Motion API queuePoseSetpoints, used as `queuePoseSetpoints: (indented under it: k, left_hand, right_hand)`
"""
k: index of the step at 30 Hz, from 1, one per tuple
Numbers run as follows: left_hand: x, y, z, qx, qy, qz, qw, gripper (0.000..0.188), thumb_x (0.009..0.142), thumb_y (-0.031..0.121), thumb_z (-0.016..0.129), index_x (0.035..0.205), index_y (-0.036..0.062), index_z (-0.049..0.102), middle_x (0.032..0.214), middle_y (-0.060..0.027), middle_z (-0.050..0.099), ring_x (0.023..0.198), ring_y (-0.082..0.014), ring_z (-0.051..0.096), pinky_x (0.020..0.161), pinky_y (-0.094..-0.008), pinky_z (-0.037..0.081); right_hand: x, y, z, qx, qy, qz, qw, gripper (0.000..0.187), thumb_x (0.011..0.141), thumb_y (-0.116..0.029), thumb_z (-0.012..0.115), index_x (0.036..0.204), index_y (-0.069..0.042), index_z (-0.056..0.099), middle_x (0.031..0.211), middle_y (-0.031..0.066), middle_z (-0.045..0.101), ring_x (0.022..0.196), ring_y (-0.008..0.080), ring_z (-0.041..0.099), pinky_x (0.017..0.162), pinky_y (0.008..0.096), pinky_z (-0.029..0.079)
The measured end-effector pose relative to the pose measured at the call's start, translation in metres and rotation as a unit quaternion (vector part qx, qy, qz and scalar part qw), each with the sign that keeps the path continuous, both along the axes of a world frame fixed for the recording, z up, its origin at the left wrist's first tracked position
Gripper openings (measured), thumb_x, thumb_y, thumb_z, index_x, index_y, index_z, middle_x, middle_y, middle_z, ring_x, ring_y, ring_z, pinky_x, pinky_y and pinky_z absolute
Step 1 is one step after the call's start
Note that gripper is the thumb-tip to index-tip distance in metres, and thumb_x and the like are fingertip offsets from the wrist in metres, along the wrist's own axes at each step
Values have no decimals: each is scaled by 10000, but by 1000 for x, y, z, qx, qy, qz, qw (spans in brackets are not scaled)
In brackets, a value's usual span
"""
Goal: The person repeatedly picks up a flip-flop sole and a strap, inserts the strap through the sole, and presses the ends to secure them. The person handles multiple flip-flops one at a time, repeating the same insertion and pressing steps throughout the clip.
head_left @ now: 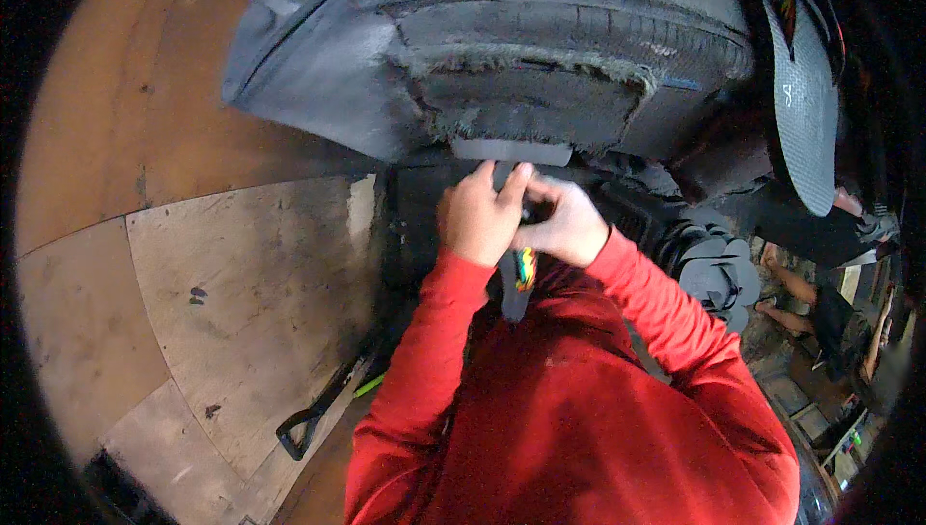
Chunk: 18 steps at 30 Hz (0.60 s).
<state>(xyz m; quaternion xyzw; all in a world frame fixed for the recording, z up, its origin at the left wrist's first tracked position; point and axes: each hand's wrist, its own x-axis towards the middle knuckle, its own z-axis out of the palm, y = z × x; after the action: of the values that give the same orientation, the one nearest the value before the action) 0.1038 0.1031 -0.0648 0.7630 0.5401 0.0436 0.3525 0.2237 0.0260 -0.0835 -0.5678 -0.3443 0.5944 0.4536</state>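
Note:
My left hand (475, 216) and my right hand (569, 223) meet in front of me, both with fingers closed. Between them is a dark grey flip-flop (514, 305), seen nearly edge-on, its end pointing toward my body. A green, yellow and red patterned strap (526, 269) shows below my right thumb. My fingers hide the middle of the flip-flop. Just beyond my fingertips, a flat grey strip (511, 151) lies under the worn edge of a padded grey cover (550, 33).
A grey flip-flop (805, 120) hangs at the upper right. Several grey soles (714, 269) are piled at right. Beyond them show another person's legs (793, 284). Wooden panels (241, 303) stand on my left, near a black handle (301, 429).

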Motion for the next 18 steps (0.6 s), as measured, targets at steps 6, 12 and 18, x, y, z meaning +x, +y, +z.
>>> queuePoseSetpoints:
  k: [6, 12, 18]
  left_hand:
    - [-25, -38, -18, -166, -448, 126, 869, 442, 911, 118, 704, 1308, -37, 586, 1232, -145, 666, 1090, -128, 620, 917, -286, 494]
    - [-42, -38, -3, -46, -350, 37, 935, 528, 910, 111, 705, 1393, -4, 526, 1270, -116, 652, 1107, -134, 621, 950, -294, 492]
    - [-33, -24, 5, 141, -203, 7, 969, 399, 888, 225, 721, 1217, 12, 647, 1055, -169, 723, 918, -272, 716, 780, -355, 548]
  right_hand:
    - [-28, -35, -10, 161, -424, 7, 891, 787, 724, -210, 779, 1400, 38, 462, 1485, 301, 389, 1358, 430, 428, 1060, 431, 455]
    - [-48, -27, -42, 295, -532, -51, 792, 639, 726, -118, 740, 1304, 50, 527, 1490, 319, 377, 1360, 500, 408, 1083, 462, 422]
    - [-54, -28, -34, 229, -362, -34, 903, 702, 712, -167, 780, 1320, 68, 520, 1449, 311, 432, 1350, 441, 432, 1033, 412, 473]
